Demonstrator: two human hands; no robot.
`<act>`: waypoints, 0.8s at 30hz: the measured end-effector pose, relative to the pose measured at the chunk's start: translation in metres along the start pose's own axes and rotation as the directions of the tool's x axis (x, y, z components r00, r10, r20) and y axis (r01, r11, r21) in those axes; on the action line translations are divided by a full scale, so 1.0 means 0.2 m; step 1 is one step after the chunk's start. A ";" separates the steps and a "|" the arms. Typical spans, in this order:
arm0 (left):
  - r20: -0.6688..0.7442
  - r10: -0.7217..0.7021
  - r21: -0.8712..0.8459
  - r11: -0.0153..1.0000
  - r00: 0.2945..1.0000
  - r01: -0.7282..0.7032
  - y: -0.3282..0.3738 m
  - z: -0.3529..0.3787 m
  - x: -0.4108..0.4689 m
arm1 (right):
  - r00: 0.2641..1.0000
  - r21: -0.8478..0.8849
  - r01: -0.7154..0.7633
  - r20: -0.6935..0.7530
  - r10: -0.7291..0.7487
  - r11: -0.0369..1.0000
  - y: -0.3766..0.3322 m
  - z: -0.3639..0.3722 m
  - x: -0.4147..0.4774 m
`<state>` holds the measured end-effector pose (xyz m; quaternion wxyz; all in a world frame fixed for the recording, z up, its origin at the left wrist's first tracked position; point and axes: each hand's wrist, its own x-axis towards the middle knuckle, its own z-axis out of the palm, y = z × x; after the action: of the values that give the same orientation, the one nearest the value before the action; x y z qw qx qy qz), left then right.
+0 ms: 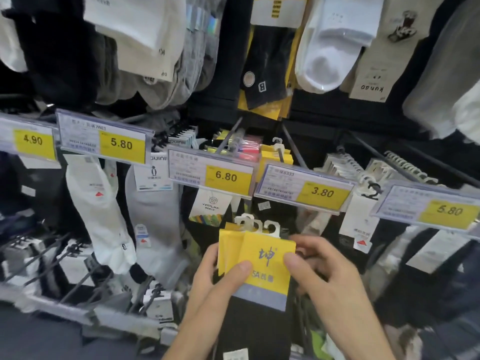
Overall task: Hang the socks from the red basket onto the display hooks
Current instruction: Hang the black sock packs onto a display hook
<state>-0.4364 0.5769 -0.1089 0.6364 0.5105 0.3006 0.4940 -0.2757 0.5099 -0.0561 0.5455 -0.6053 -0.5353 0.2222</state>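
Bottom centre, your left hand (215, 281) and right hand (324, 268) pinch fanned sock packs (267, 255); loosely gripped, one could slip.

Sock packs (267, 258): I count at least two, with yellow header cards, blue lettering and black socks below, upright and fanned.
White hangers (271, 228): on the card tops, free of any rod.
Hold: my left hand (220, 276) and right hand (319, 266) grip the cards.
Display hook (281, 154): above, carrying matching yellow packs.
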 end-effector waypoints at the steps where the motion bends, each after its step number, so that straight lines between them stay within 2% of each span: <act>1: -0.001 -0.002 0.004 1.000 1.000 0.002 0.00 0.01 0.00 | 0.999 0.003 -0.017 0.037 0.017 1.000 0.02 0.00 -0.02; 5: 0.052 -0.042 -0.016 0.999 0.998 0.043 0.00 0.02 -0.02 | 0.991 0.088 -0.099 0.093 0.091 0.991 0.06 -0.03 -0.02; 7: 0.085 -0.039 -0.008 0.999 0.996 0.040 0.00 0.02 -0.03 | 0.990 0.102 -0.094 0.110 0.083 0.990 0.06 -0.05 -0.02; 12: 0.051 0.020 0.007 1.000 0.998 -0.020 0.00 0.03 -0.03 | 0.984 0.166 -0.110 0.158 0.083 0.980 0.09 -0.09 -0.02; 16: -0.033 0.058 0.048 0.997 0.998 -0.057 0.02 0.04 -0.02 | 0.981 0.374 -0.146 0.174 0.085 0.916 0.11 -0.09 -0.01; 18: -0.074 0.067 0.057 0.996 0.995 -0.063 0.03 0.01 0.00 | 0.986 0.512 -0.163 0.071 0.148 0.843 0.13 -0.10 0.04; 19: -0.096 0.068 0.054 0.997 0.993 -0.064 0.04 0.00 0.00 | 0.986 0.511 -0.136 -0.015 0.166 0.849 0.13 -0.11 0.08; 21: -0.117 0.071 0.041 0.997 0.991 -0.066 0.07 -0.03 0.01 | 0.980 0.366 -0.056 -0.157 0.121 0.929 0.13 -0.12 0.18; 24: -0.098 0.073 0.021 0.997 0.992 -0.072 0.09 -0.04 0.00 | 0.986 0.105 -0.002 -0.166 0.019 0.994 0.10 -0.09 0.37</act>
<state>-0.4492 0.5791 -0.0943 0.5980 0.5015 0.3171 0.5388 -0.2277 0.5708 -0.0464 0.6180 -0.5953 -0.4724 0.2014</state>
